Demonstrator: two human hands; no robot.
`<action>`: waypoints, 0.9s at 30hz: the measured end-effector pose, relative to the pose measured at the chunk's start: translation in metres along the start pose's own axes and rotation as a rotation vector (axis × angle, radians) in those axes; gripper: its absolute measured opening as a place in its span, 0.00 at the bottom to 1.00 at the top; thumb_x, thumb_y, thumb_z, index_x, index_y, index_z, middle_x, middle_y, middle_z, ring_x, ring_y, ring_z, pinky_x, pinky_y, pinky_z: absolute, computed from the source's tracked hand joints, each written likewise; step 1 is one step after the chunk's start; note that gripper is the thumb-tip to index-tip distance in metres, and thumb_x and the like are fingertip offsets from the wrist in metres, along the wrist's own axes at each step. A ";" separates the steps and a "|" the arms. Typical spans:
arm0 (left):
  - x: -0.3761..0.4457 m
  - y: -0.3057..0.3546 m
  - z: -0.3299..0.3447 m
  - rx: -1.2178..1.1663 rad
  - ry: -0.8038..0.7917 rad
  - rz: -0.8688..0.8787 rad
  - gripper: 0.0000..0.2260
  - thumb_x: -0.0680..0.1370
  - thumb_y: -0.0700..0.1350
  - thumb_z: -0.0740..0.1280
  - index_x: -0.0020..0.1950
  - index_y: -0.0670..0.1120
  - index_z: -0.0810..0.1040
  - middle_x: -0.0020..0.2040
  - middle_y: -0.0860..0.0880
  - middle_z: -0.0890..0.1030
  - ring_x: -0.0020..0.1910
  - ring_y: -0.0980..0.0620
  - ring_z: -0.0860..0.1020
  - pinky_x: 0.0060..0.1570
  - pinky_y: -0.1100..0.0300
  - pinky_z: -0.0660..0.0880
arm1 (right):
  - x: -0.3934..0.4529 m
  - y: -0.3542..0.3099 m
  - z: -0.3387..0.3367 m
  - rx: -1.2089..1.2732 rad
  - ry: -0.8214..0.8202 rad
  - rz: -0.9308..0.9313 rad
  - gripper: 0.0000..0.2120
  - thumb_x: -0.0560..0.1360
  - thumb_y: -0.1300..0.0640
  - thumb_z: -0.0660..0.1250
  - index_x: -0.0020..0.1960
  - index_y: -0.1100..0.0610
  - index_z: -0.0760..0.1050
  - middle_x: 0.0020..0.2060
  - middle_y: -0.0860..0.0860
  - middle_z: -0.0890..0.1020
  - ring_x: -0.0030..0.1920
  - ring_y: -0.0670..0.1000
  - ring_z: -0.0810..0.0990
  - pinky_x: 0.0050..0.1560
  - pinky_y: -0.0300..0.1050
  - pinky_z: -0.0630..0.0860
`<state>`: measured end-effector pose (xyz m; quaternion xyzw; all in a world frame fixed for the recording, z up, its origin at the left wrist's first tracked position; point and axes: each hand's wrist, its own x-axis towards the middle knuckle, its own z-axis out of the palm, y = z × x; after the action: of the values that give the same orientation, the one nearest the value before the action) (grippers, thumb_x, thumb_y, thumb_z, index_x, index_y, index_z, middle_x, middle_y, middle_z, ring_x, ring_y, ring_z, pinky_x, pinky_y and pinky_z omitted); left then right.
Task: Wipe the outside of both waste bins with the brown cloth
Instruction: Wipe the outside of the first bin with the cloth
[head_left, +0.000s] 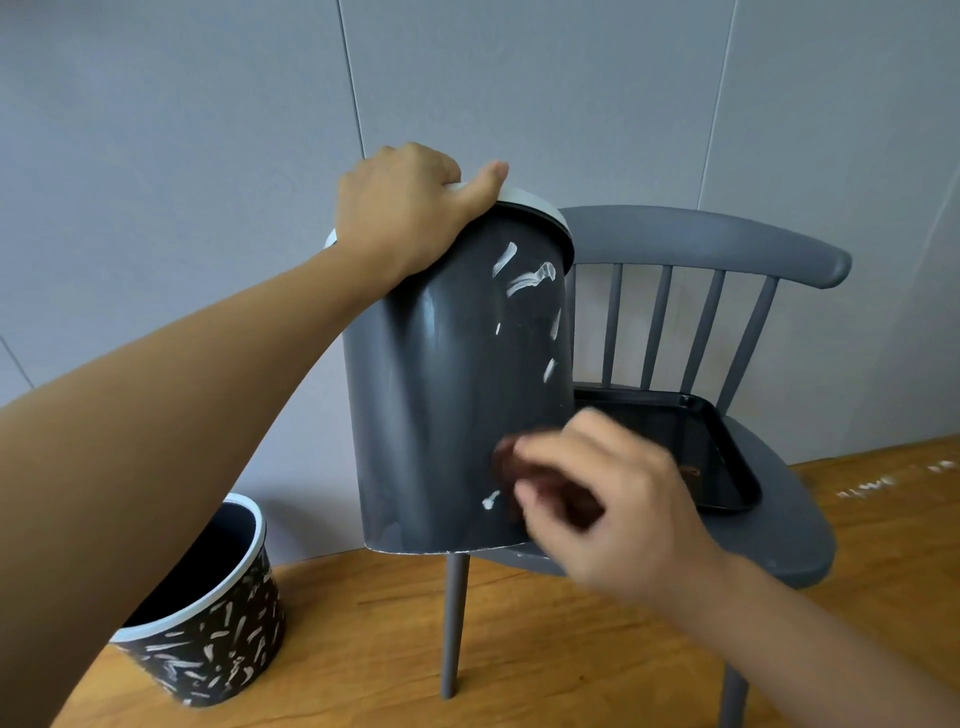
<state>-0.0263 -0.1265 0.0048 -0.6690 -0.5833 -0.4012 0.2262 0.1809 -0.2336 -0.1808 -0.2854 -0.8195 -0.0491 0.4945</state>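
A dark grey waste bin (436, 395) with a white rim and a few white smears is lifted in front of the chair, tilted away from me. My left hand (400, 213) grips its rim at the top. My right hand (597, 493), blurred, holds the brown cloth (511, 460) against the bin's lower right side. A second bin (208, 634), black with many white streaks and a white rim, stands on the floor at the lower left.
A grey spindle-back chair (727, 249) stands behind the lifted bin, with a black tray (727, 441) on its seat. The floor (571, 649) is wooden. A grey panel wall (208, 156) runs close behind.
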 end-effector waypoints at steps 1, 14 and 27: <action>0.000 0.001 0.000 -0.001 0.001 0.003 0.28 0.76 0.69 0.57 0.32 0.46 0.56 0.29 0.46 0.60 0.33 0.43 0.62 0.34 0.52 0.61 | -0.006 -0.006 -0.001 -0.023 -0.081 -0.091 0.12 0.74 0.55 0.75 0.56 0.56 0.85 0.43 0.49 0.78 0.40 0.50 0.78 0.39 0.46 0.78; -0.003 -0.002 -0.003 -0.002 0.012 -0.010 0.27 0.76 0.66 0.58 0.32 0.46 0.55 0.29 0.46 0.58 0.32 0.43 0.59 0.33 0.52 0.59 | -0.014 -0.013 0.000 -0.050 -0.126 -0.147 0.12 0.72 0.54 0.76 0.55 0.55 0.86 0.41 0.48 0.78 0.39 0.49 0.77 0.38 0.47 0.78; -0.004 0.004 -0.004 0.018 0.013 -0.006 0.27 0.76 0.67 0.57 0.32 0.46 0.56 0.29 0.45 0.59 0.32 0.43 0.60 0.33 0.52 0.59 | -0.008 -0.011 -0.001 -0.023 -0.054 -0.054 0.11 0.74 0.54 0.75 0.56 0.54 0.86 0.42 0.48 0.78 0.41 0.49 0.78 0.39 0.47 0.80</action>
<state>-0.0232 -0.1331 0.0043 -0.6624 -0.5876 -0.4009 0.2349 0.1792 -0.2466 -0.1847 -0.2699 -0.8393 -0.0641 0.4676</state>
